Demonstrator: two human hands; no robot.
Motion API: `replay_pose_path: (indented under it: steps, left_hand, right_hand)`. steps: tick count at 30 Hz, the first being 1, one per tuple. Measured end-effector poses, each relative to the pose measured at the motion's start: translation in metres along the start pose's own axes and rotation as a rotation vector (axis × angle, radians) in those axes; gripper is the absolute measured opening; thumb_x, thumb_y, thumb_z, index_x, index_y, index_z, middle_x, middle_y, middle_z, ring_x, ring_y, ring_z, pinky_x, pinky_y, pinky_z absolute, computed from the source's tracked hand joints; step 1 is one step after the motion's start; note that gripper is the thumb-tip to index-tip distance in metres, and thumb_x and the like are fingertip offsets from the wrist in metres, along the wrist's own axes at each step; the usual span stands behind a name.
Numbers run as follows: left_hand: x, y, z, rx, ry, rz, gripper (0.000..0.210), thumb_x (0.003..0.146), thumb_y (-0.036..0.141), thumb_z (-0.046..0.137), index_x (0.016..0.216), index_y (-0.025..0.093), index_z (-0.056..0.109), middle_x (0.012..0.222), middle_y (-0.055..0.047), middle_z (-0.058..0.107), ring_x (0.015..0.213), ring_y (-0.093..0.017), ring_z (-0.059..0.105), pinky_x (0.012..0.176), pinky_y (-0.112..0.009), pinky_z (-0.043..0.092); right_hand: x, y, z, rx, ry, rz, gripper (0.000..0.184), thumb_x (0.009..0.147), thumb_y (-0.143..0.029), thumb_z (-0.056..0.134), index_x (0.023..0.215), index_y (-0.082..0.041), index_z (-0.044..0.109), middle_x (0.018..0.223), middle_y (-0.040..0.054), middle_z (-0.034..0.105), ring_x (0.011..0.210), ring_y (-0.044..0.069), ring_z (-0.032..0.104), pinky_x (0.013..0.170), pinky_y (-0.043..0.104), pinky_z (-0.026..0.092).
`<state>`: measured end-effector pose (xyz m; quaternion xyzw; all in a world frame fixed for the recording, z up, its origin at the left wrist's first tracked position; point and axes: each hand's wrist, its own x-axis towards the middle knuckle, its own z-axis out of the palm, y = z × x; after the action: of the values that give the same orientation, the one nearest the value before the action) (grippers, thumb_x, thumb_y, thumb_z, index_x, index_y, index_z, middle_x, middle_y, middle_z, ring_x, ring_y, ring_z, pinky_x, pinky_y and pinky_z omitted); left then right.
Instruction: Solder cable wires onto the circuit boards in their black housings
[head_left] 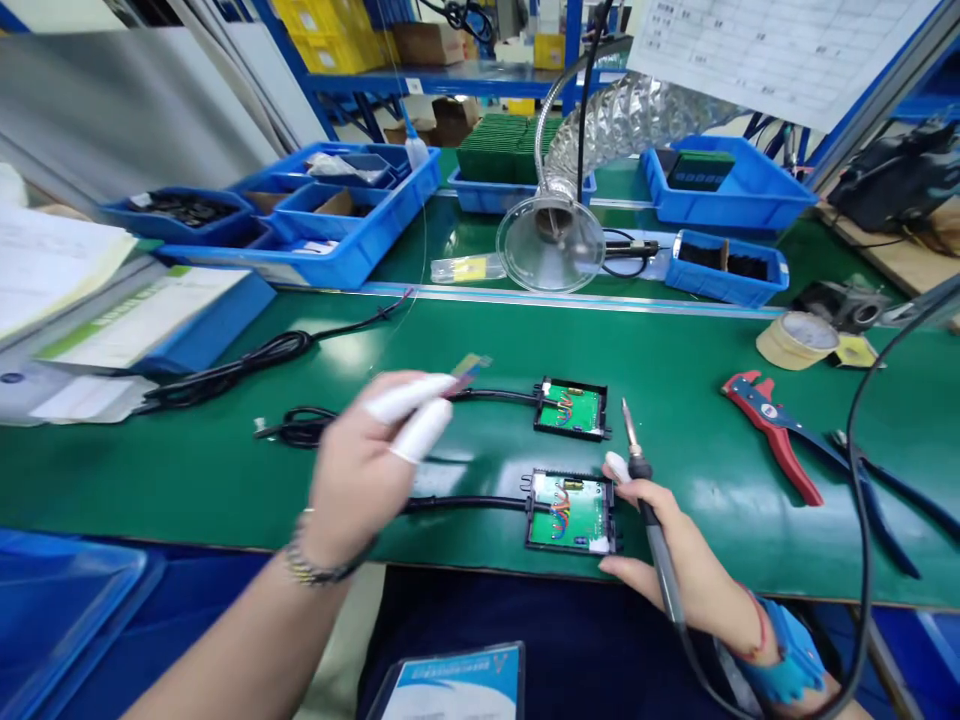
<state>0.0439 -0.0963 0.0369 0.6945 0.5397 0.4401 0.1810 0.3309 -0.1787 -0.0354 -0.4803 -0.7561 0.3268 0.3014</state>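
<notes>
My left hand (367,440), with white finger cots on thumb and forefinger, pinches a small, thin, blurred piece (471,368) with yellowish and purple tones above the mat. My right hand (667,540) holds a soldering iron (657,545), its tip pointing away from me. The right fingers also reach the right edge of the nearer circuit board (585,518), which sits in a black open case. Behind it lies a second cased circuit board (589,408). Coloured wires and a black cable enter each case from the left. My left hand partly hides both cables.
Red-and-blue wire strippers (772,420) and pliers (907,490) lie right, below a tape roll (796,340). A clear fume-extraction funnel (551,245) hangs behind the boards. Blue parts trays (360,235) line the back. Coiled black cable (262,360) lies left; the iron's cord (859,500) arcs at right.
</notes>
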Motion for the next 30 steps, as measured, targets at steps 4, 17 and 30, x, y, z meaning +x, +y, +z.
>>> replay_pose_path:
  steps: [4, 17, 30]
  left_hand:
    - [-0.018, 0.025, 0.04, -0.213, -0.359, -0.05, 0.018, 0.081, 0.025, 0.054, 0.094, 0.018, 0.065, 0.091, -0.004, 0.058, 0.072, -0.013, 0.058, 0.06, -0.025, 0.048]
    - [-0.025, 0.024, 0.055, -0.267, -0.568, 0.021, 0.014, 0.08, 0.018, 0.057, 0.091, 0.018, 0.065, 0.087, -0.004, 0.061, 0.079, -0.013, 0.058, 0.073, -0.025, 0.047]
    - [-0.033, 0.024, 0.061, -0.225, -0.433, -0.077, 0.013, 0.074, 0.018, 0.061, 0.087, 0.017, 0.06, 0.076, -0.001, 0.057, 0.067, -0.013, 0.055, 0.061, -0.022, 0.047]
  right_hand:
    - [0.004, 0.002, -0.001, 0.068, -0.026, -0.008, 0.053, 0.077, -0.019, 0.06, 0.12, -0.025, 0.03, 0.136, 0.012, 0.041, 0.125, 0.024, 0.041, 0.102, 0.04, 0.038]
    - [0.063, -0.044, 0.008, 0.65, 0.395, 0.127, 0.032, 0.072, -0.021, 0.066, 0.098, -0.022, 0.046, 0.076, -0.0006, 0.063, 0.063, 0.013, 0.064, 0.061, 0.024, 0.055]
    - [0.07, -0.048, 0.012, 0.82, 0.358, 0.145, 0.036, 0.071, -0.02, 0.067, 0.1, -0.022, 0.045, 0.076, -0.0011, 0.062, 0.062, 0.012, 0.061, 0.062, 0.026, 0.052]
